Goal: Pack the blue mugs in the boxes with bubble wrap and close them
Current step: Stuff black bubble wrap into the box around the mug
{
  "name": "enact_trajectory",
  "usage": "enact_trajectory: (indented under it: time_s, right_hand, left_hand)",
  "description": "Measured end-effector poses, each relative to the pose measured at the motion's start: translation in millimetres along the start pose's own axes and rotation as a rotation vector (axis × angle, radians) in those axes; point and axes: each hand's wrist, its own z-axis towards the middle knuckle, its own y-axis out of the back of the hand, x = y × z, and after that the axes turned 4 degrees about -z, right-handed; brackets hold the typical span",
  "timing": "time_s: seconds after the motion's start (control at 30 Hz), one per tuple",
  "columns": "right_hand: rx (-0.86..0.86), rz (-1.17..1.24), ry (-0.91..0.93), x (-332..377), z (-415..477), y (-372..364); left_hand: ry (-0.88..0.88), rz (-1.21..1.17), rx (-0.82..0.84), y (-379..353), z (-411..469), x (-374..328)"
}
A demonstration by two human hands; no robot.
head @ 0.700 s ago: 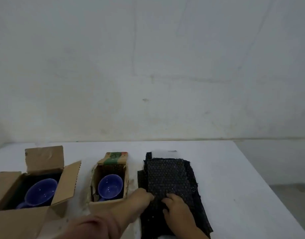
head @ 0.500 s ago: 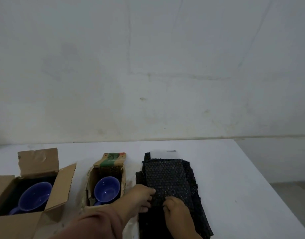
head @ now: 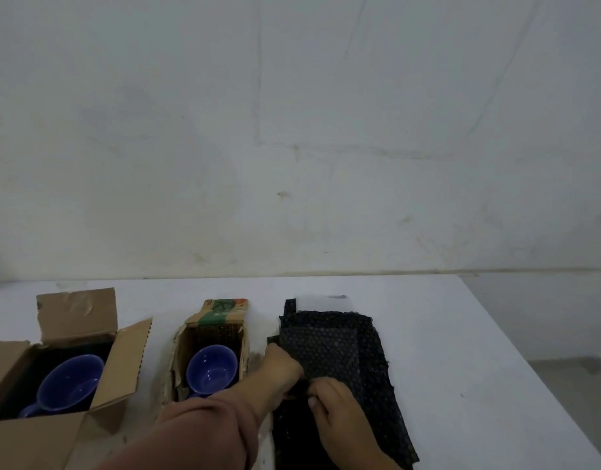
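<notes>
Bubble wrap sheet [head: 326,347] pinched by left hand [head: 282,371] and right hand [head: 336,405]; small box [head: 222,315] green label unreadable.

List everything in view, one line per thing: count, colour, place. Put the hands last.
large box: 1, brown, table's left end, flaps open
small box: 1, brown with green print, right of large box, open
mugs: 2, blue, one inside each box
bubble wrap: stacked sheets, black, right of small box
table: 1, white
wall: 1, pale grey, behind table
sleeve: 1, pinkish, left arm
left hand: 1, grips bubble wrap's left edge
right hand: 1, pinches top sheet's near edge
</notes>
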Motion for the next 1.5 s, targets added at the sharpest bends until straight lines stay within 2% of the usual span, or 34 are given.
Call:
enact_trajectory:
  time_s: [0.1,0.23,0.4,0.5,0.6,0.73,0.83,0.9,0.97,1.03,1.13,1.17,1.27,1.3,1.37,1.43,1.5]
  right_hand:
    - [-0.025,0.027,0.006,10,3,7]
    - [-0.063,0.074,-0.049,21,17,25]
    - [-0.235,0.383,-0.297,34,45,50]
    - [-0.185,0.730,-0.507,44,57,62]
    - [-0.192,0.867,-0.491,56,68,67]
    - [-0.246,0.778,-0.387,79,78,69]
    - [-0.103,0.665,-0.290,96,80,71]
    - [-0.014,0.514,-0.247,106,82,73]
    - [0.011,0.329,-0.214,115,85,74]
    - [-0.037,0.117,-0.129,125,89,75]
    - [-0.099,-0.014,-0.011,140,94,79]
    - [-0.093,-0.024,0.019,146,96,80]
    - [0.004,-0.068,0.095,166,101,82]
    - [0.036,-0.042,0.112,172,103,83]
    - [0.017,0.103,0.113,180,107,83]
    - [-0.040,0.373,-0.044,179,107,78]
    - [0.075,0.733,-0.306,172,105,68]
  left_hand:
    - [-0.105,-0.054,-0.076,5,-4,-7]
    - [-0.272,-0.203,-0.057,19,-24,-29]
    - [-0.423,-0.221,0.093,48,-40,-49]
    - [-0.472,-0.294,0.143,67,-50,-55]
    - [-0.468,-0.341,0.133,84,-56,-54]
    - [-0.438,-0.319,-0.061,107,-58,-43]
    - [-0.458,-0.241,-0.201,125,-62,-38]
    - [-0.513,-0.134,-0.223,136,-68,-36]
    - [-0.555,-0.011,-0.153,148,-71,-34]
    - [-0.543,0.202,-0.085,158,-78,-33]
    - [-0.506,0.780,-0.292,170,-84,-36]
    - [-0.524,0.853,-0.292,172,-86,-38]
    - [-0.573,0.729,-0.035,170,-97,-45]
    - [-0.582,0.684,0.006,168,-97,-47]
    - [-0.606,0.553,-0.023,166,-100,-48]
    - [-0.538,0.246,-0.047,169,-97,-44]
    - [-0.394,-0.145,0.017,172,-94,-39]
